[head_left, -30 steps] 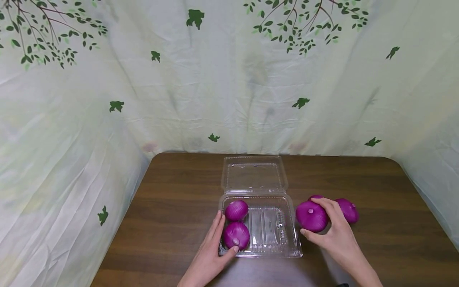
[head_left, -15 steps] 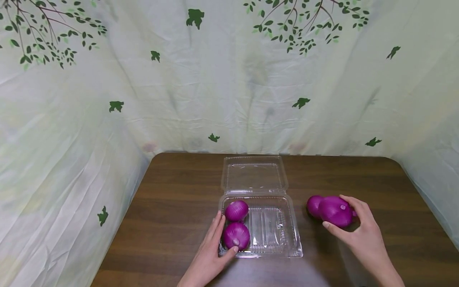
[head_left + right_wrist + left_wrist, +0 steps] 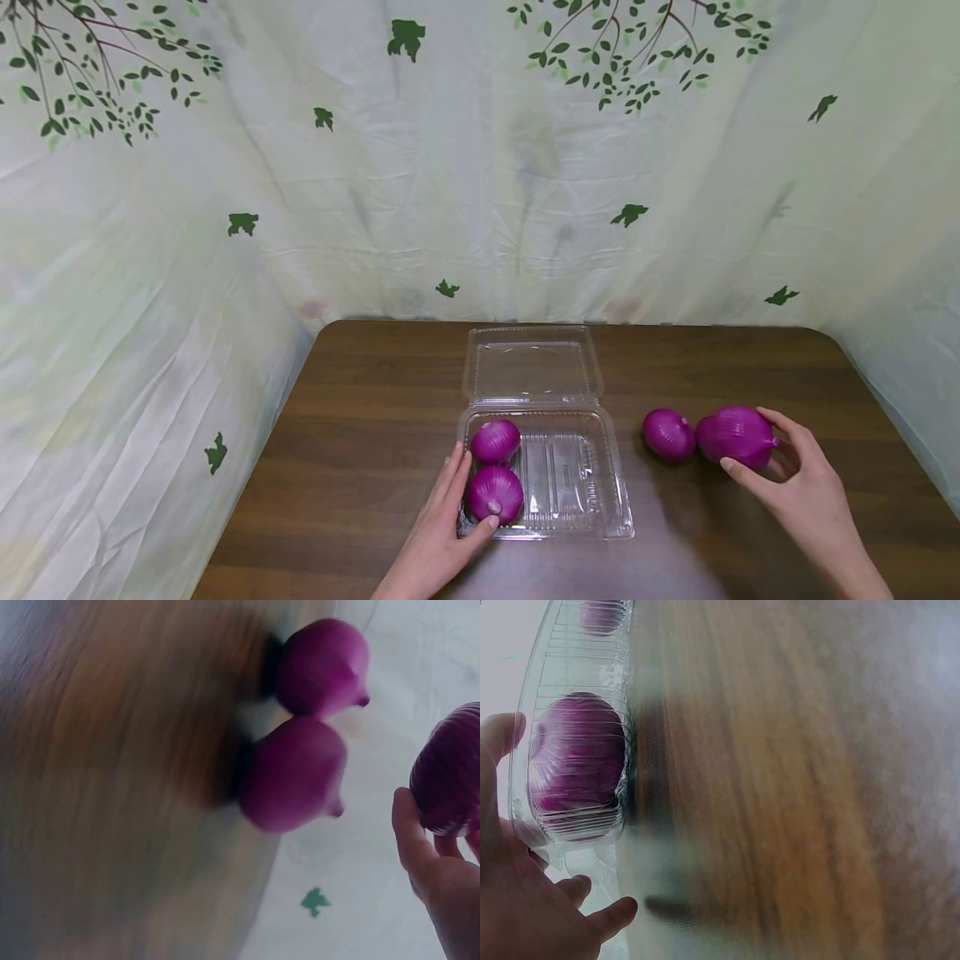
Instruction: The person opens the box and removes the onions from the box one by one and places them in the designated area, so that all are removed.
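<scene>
- Leaf-print drape (image 3: pixel 480 175): behind far side, also down left and right.
- Wooden table (image 3: pixel 375 408): far edge meets drape; left and right edges slant outward toward near side. Widest wood at left.
- Clear container (image 3: pixel 558 487): mid-table, lid (image 3: pixel 532 362) folded to far side, ribbed floor showing at right.
- Left hand (image 3: pixel 442 525): fingers extended, touching container's left wall; thumb spread toward near-left corner.
- Right hand (image 3: pixel 798 483): at right, thumb and fingers pinching held onion (image 3: pixel 738 435).
- Held onion: overlaps right loose onion (image 3: pixel 703 437) in head view; right wrist view shows a gap.
- Left loose onion (image 3: pixel 668 434): beside right one; wood strip between it and container.
- Far onion (image 3: pixel 495 440), near onion (image 3: pixel 495 493): container's left side.
</scene>
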### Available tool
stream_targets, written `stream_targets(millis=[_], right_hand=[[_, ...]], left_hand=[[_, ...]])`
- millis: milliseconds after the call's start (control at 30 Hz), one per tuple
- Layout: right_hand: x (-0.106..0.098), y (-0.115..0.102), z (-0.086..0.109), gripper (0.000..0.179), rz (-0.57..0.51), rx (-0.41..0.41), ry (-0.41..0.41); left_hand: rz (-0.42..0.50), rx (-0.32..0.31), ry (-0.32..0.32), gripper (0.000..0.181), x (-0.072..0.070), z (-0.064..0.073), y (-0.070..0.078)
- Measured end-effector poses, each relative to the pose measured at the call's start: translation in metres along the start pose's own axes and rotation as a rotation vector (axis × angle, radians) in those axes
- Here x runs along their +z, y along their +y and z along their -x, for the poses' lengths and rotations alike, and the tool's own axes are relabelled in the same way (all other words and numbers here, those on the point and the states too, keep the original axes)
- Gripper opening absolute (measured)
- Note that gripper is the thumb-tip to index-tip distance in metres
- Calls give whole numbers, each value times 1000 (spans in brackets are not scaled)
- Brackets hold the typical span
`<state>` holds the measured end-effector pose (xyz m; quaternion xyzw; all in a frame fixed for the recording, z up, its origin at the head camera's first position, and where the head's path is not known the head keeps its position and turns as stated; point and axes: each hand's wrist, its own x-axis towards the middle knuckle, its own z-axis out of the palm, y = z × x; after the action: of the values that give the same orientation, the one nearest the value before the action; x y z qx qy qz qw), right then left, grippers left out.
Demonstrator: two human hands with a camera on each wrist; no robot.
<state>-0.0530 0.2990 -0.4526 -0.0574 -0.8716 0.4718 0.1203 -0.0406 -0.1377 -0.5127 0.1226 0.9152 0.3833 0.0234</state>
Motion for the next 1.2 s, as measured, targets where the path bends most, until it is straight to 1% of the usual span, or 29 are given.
stream_targets(millis=[100, 200, 500, 633, 767, 933, 1067, 1200], right_hand=[[-7, 10, -2, 77, -54, 38, -33], [-11, 19, -3, 76, -92, 74, -48], [-22, 41, -6, 73, -35, 115, -2], [-25, 49, -8, 73, -20, 156, 12], [-28, 57, -10, 75, 12, 202, 14], [-32, 66, -13, 80, 68, 230, -20], [-35, 71, -17, 88, 153, 235, -79], [-34, 77, -23, 88, 237, 209, -104]], left_hand=[[-3, 2, 0, 89, 0, 0, 0], [-3, 5, 1, 89, 0, 0, 1], [-3, 9, 1, 89, -1, 1, 3], [-4, 5, 0, 89, 0, 1, 2], [-10, -12, -9, 89, 1, 1, 2], [-5, -30, -22, 90, 0, 2, 3], [-4, -13, -11, 90, 0, 2, 3], [-10, 12, 9, 90, 0, 1, 2]])
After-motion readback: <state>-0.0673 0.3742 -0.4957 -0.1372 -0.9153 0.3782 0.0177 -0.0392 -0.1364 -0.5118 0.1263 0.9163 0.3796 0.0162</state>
